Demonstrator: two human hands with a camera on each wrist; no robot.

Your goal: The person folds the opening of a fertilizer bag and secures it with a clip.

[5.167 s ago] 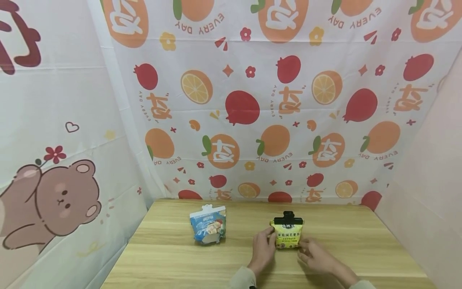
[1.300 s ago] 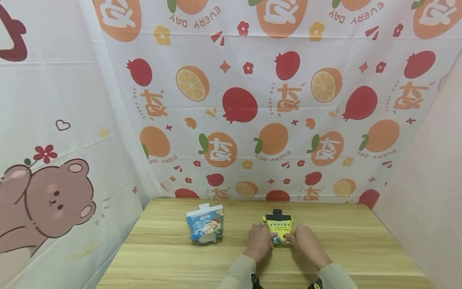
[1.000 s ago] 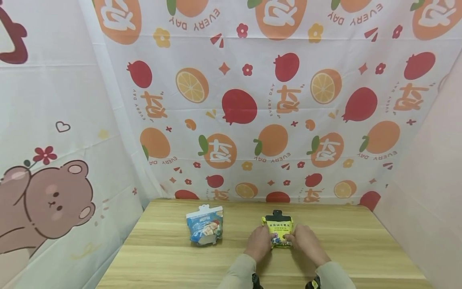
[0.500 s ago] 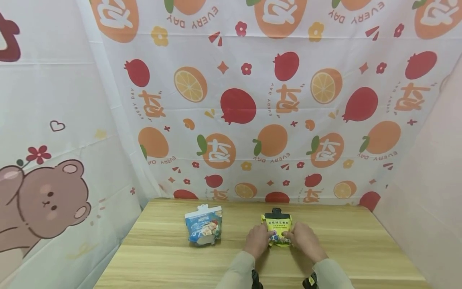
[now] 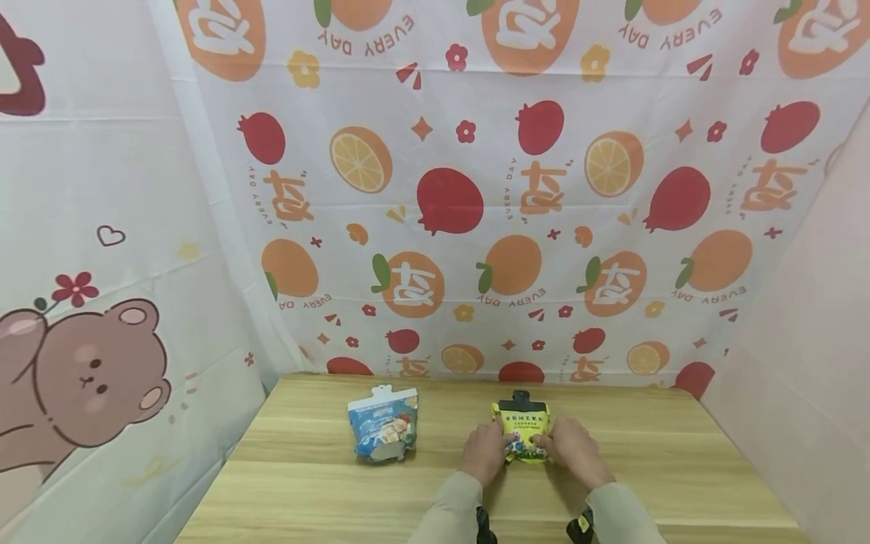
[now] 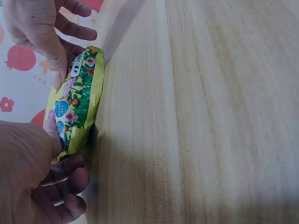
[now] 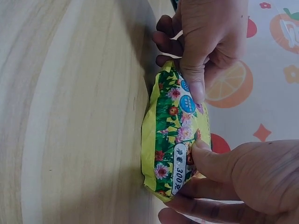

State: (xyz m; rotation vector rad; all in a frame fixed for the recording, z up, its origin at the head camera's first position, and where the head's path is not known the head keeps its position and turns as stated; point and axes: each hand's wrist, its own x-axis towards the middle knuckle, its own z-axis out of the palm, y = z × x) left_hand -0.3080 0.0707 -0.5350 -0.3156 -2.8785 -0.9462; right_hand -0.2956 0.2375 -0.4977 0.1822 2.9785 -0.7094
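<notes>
A yellow fertilizer bag (image 5: 522, 425), printed with flowers along its lower end, is on the wooden table. A black clip (image 5: 521, 404) pinches its far end. My left hand (image 5: 485, 452) grips the bag's left side, thumb on the printed face and fingers around the edge. On the opposite side, my right hand (image 5: 574, 452) grips it the same way. Both wrist views show the bag's lower end close up, beside the table; the clip is hidden there. Left of the hands stands a blue bag (image 5: 386, 431) under a white clip (image 5: 383, 394), untouched.
The wooden table (image 5: 326, 491) ends at a hanging cloth (image 5: 469, 295) with printed fruit behind it. Another cloth (image 5: 204, 393) with a bear hangs on the left, and a pale wall (image 5: 809, 363) borders the right.
Five seconds ago the fingers were at the bag's lower sides; now both thumbs are on its face. The bag has shifted slightly left and shows its flowers more. Little differs over the last second.
</notes>
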